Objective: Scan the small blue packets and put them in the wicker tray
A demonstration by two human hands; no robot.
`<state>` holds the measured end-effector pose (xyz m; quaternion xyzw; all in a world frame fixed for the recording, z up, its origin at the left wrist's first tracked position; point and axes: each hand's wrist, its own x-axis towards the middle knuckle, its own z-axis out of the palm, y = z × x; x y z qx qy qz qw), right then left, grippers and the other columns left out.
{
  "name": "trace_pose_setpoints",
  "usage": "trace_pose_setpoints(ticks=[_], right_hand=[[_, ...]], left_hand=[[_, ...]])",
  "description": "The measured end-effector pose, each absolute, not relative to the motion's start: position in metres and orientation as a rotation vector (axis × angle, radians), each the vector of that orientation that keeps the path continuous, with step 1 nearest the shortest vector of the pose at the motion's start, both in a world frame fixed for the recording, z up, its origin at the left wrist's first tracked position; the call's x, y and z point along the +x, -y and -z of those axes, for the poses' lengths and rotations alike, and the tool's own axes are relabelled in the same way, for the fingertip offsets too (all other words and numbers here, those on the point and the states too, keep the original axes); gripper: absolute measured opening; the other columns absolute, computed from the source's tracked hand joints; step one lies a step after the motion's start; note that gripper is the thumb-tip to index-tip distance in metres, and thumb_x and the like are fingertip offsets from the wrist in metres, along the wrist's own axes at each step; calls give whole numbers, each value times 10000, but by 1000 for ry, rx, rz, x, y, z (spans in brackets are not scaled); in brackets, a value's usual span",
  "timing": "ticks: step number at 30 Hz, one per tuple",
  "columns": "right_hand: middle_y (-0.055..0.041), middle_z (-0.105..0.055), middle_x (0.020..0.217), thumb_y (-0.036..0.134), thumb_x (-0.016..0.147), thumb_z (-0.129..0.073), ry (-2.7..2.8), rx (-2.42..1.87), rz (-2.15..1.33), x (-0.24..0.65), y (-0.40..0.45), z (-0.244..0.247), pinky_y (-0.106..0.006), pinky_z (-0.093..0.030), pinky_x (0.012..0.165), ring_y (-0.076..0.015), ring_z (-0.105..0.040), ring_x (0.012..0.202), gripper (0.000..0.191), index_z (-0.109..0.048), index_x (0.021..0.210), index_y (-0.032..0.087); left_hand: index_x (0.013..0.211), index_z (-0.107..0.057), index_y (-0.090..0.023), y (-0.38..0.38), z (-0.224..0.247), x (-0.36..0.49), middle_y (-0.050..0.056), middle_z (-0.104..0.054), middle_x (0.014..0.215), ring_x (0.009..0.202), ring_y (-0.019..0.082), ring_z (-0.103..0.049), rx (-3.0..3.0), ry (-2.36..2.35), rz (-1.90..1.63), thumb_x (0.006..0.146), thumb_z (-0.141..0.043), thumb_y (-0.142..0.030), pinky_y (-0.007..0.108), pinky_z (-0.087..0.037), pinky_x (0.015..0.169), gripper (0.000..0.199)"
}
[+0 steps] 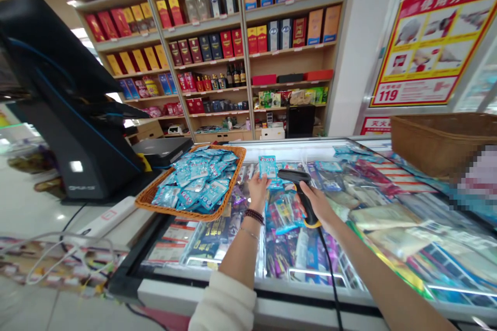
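Observation:
My left hand [258, 191] is raised over the freezer and pinches a small blue packet [267, 167] by its lower edge. My right hand [317, 204] is closed around the grip of a black handheld barcode scanner [298, 190] with yellow trim, its head pointing left towards the packet. The scanner's black cable [330, 269] runs down across the glass. Left of my hands, a woven wicker tray [166, 210] holds many blue packets in a loose heap.
A glass-topped chest freezer [295, 295] full of colourful packets lies under my hands. A black checkout terminal [66, 114] stands at left. Behind are wooden shelves [166, 46] of boxed liquor and bottles. A large wicker basket [438, 145] and red poster [435, 36] are at right.

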<state>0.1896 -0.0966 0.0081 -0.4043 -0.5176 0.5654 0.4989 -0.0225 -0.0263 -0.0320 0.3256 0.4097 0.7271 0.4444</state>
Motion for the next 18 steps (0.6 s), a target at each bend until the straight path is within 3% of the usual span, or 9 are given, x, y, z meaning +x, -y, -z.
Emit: trace_pose_setpoints(ticks=[4, 11, 18], right_hand=[[38, -652, 627, 1008, 764, -880, 1262, -975, -1364, 189, 98, -8, -285, -429, 385, -143, -532, 413, 779, -684, 950, 277], [34, -646, 630, 1071, 698, -860, 1257, -985, -1334, 187, 98, -8, -284, -410, 385, -133, -509, 416, 844, -677, 911, 275], [30, -612, 587, 1006, 707, -900, 1257, -986, -1349, 189, 96, -13, -300, -426, 392, -143, -507, 412, 782, -674, 865, 274]], left_hand=[[947, -809, -216, 28, 29, -20, 98, -867, 936, 1057, 340, -911, 795, -1017, -1798, 833, -1114, -443, 590, -737, 1146, 397], [970, -801, -237, 28, 29, -19, 58, -829, 851, 1071, 343, -907, 782, -1035, -1805, 817, -1129, -529, 587, -741, 1149, 465], [886, -770, -217, 38, 16, -16, 80, -846, 880, 1049, 319, -901, 801, -1097, -1786, 868, -1078, -500, 554, -735, 1162, 419]])
